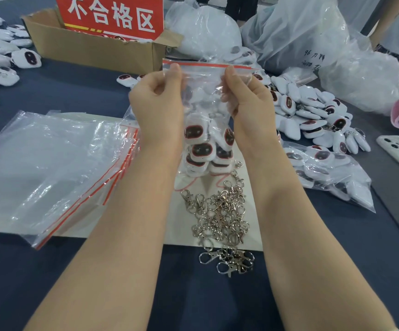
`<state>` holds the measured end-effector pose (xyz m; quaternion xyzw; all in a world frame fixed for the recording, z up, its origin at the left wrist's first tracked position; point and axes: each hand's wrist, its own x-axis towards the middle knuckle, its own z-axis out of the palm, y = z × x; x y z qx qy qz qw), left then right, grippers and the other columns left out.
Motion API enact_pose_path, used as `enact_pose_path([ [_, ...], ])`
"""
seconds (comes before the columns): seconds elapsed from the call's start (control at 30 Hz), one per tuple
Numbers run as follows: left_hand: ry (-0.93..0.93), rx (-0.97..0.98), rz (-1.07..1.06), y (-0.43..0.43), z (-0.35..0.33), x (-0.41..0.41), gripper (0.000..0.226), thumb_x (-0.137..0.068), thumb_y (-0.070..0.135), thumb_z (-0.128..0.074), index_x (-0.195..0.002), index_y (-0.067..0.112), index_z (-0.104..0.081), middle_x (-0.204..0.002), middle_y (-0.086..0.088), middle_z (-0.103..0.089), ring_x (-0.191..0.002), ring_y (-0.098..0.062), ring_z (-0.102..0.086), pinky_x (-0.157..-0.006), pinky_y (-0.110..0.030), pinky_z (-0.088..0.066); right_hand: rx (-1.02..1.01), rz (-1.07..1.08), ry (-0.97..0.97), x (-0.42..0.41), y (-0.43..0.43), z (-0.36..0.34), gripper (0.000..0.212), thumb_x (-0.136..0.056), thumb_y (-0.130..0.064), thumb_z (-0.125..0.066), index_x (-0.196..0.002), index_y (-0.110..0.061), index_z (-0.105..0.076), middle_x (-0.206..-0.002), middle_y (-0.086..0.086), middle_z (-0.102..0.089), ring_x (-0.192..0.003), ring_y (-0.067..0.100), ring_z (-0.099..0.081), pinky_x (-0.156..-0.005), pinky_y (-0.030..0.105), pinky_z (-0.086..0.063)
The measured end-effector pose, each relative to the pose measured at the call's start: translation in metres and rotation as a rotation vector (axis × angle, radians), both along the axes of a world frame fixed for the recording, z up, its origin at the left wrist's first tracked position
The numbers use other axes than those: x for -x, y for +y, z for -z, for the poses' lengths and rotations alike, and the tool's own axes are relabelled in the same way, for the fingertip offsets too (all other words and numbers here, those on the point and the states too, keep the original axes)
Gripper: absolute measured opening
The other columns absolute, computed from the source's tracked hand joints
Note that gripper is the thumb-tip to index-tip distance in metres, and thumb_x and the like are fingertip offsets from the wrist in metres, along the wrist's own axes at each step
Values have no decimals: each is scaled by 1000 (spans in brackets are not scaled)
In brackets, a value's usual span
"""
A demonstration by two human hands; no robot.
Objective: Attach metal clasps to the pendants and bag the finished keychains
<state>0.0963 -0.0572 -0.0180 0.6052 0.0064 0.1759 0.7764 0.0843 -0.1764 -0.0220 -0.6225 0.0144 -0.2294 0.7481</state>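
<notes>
Both hands hold the filled zip bag [203, 76] up above the tabletop [74, 91]. The left hand [156, 103] and right hand [248, 101] each pinch the thin film just under the red seal strip, thumb against curled fingers. The film looks slick and limp, and the white pendants [201, 149] sag as a light, lumpy load at the bottom, so the stiffer strip seems the surest grip. Whether the seal is closed, and whether these pendants carry clasps like the loose metal clasps [220, 216] below, is hard to make out.

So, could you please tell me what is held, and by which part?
The left hand and right hand pinch the filled zip bag near its top, under the red seal.
</notes>
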Motion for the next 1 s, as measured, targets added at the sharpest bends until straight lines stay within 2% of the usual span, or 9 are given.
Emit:
enact_pose_path([
  [0.23, 5, 69, -22, 2, 3, -2, 29, -97, 24, -52, -75, 15, -69, -69, 7, -65, -69, -1, -60, -71, -20, -47, -29, 24, 1, -3, -1, -1, 30, -95, -16, -59, -65, -14, -66, -62, -1, -63, -58, 10, -54, -65, 22, -45],
  [0.37, 104, 142, 97, 7, 8, -7, 35, -99, 32, -44, -74, 24, -66, -82, 10, -71, -77, -4, -64, -69, -23, -46, -149, 41, -11, -2, -6, -1, 31, -95, -16, -58, -66, -15, -67, -61, -2, -64, -60, 11, -55, -67, 25, -46],
  [0.47, 228, -28, 283, 6, 14, -6, 33, -88, 60, -50, -90, 30, -64, -97, 11, -69, -94, -11, -66, -86, -34, -50, -356, -6, -67, -3, -12, -4, 26, -95, -15, -57, -71, -13, -66, -63, 0, -66, -62, 13, -57, -74, 29, -45],
  [0.53, 257, -249, 476, 1, 22, 0, 48, -72, 70, -60, -100, 31, -61, -103, 8, -67, -97, -13, -64, -91, -39, -49, -530, -41, -84, -5, -16, -6, 22, -97, -15, -55, -77, -11, -64, -63, -1, -67, -60, 10, -58, -71, 26, -46],
  [0.6, 203, -484, 625, -4, 28, 5, 49, -67, 65, -69, -98, 29, -60, -99, 8, -67, -93, -10, -63, -86, -34, -49, -664, -31, -72, -5, -20, -5, 19, -97, -17, -54, -81, -10, -62, -63, 0, -65, -58, 9, -58, -67, 22, -47],
  [0.7, 114, -577, 742, -5, 30, 6, 37, -66, 51, -75, -93, 28, -63, -90, 12, -72, -84, -3, -67, -77, -22, -53, -838, 27, -91, -4, -26, 3, 18, -98, -12, -52, -83, -6, -61, -68, 3, -65, -57, 12, -63, -72, 26, -54],
  [0.77, 75, -577, 791, -3, 29, 7, 21, -71, 44, -76, -83, 29, -66, -82, 17, -73, -76, 3, -67, -69, -11, -52, -906, 53, -71, -4, -29, 7, 21, -98, -9, -52, -78, -6, -59, -65, 3, -63, -47, 7, -59, -51, 18, -52],
  [0.9, 195, -547, 800, 0, 32, 8, 30, -75, 47, -73, -88, 20, -69, -84, 6, -74, -78, -9, -71, -70, -26, -56, -778, 96, 113, -5, -35, 11, 21, -98, -15, -53, -79, -6, -57, -59, 2, -66, -44, 8, -57, -45, 19, -47],
  [1.0, 312, -345, 742, 2, 33, 7, 21, -80, 40, -69, -88, 21, -67, -86, 1, -75, -79, -17, -72, -78, -40, -55, -370, -11, 377, -2, -44, 13, 35, -92, -41, -58, -98, -7, -63, -84, 7, -75, -69, 18, -72, -65, 31, -58],
])
